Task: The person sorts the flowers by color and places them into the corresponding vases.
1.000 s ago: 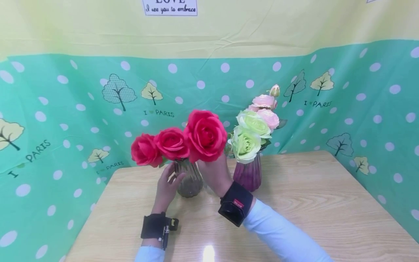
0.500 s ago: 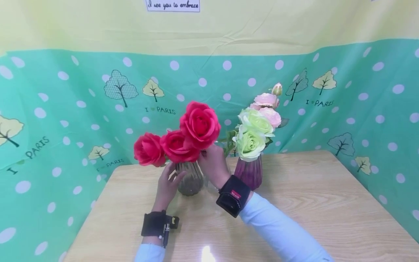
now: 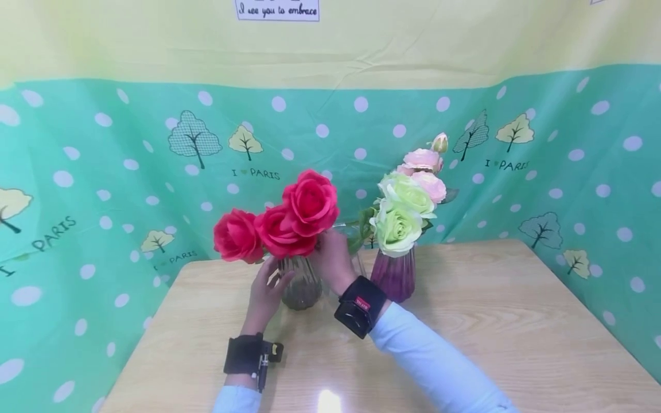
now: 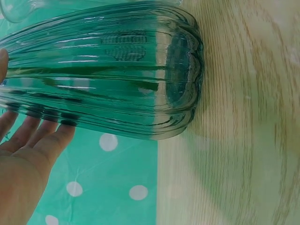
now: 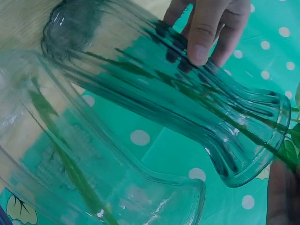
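Note:
In the head view, my left hand [image 3: 263, 295] holds the ribbed grey glass vase [image 3: 300, 289] from its left side. The thumb and several fingers curl around the glass in the right wrist view. Three red roses [image 3: 310, 202] cluster over the vase, and green stems [image 5: 206, 101] run down inside the glass. My right hand [image 3: 333, 261] pinches a rose stem just above the vase's mouth, its fingertips partly hidden under the blooms. In the right wrist view only part of that hand shows at the edge, near leaves [image 5: 288, 150].
A clear glass vase [image 5: 93, 154] holding a green stem stands right of the grey one, partly behind my right hand. Further right is a purple vase [image 3: 395, 275] with green roses [image 3: 396, 229] and pink flowers [image 3: 428, 186]. A polka-dot cloth hangs behind the wooden table [image 3: 490, 321].
The large red rose has moved left and back toward the other two roses, carried by my right hand. My left hand stays on the grey vase.

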The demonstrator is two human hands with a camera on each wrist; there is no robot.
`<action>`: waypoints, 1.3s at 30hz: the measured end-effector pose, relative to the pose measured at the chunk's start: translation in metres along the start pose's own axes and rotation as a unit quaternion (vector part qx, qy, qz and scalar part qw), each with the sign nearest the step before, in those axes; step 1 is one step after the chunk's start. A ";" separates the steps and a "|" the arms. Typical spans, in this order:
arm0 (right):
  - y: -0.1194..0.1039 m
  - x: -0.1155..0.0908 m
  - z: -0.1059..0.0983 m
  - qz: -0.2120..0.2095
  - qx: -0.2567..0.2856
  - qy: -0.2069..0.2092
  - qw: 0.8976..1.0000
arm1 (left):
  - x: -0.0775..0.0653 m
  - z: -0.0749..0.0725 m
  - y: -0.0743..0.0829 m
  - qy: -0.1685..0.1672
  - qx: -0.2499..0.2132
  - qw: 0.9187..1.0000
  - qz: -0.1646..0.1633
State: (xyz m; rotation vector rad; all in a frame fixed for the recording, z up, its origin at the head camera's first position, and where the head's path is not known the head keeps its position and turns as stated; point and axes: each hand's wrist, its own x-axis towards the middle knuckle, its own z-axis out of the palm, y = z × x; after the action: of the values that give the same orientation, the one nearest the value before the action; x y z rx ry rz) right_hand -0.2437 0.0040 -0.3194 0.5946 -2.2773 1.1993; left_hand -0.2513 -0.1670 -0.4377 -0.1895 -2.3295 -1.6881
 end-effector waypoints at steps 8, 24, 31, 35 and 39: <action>0.006 -0.003 0.007 0.031 -0.014 -0.017 0.999 | -0.003 0.001 0.005 0.000 0.002 1.000 -0.002; 0.006 0.002 0.002 0.019 -0.053 -0.056 0.997 | -0.008 0.001 0.021 -0.013 -0.007 0.999 -0.029; 0.004 0.003 0.000 0.035 -0.010 -0.063 0.997 | -0.004 0.002 0.005 0.002 0.013 1.000 -0.020; 0.007 -0.003 0.000 0.065 0.035 -0.077 0.994 | -0.004 0.002 0.003 0.005 0.013 1.000 -0.021; 0.009 -0.014 -0.003 0.075 0.050 -0.092 0.992 | -0.005 0.002 0.001 -0.001 0.014 1.000 -0.023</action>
State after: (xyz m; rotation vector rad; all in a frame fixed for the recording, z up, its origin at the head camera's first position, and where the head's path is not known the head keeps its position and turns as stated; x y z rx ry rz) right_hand -0.2379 0.0133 -0.3319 0.6017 -2.4632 1.3896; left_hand -0.2470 -0.1642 -0.4388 -0.1331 -2.3757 -1.6765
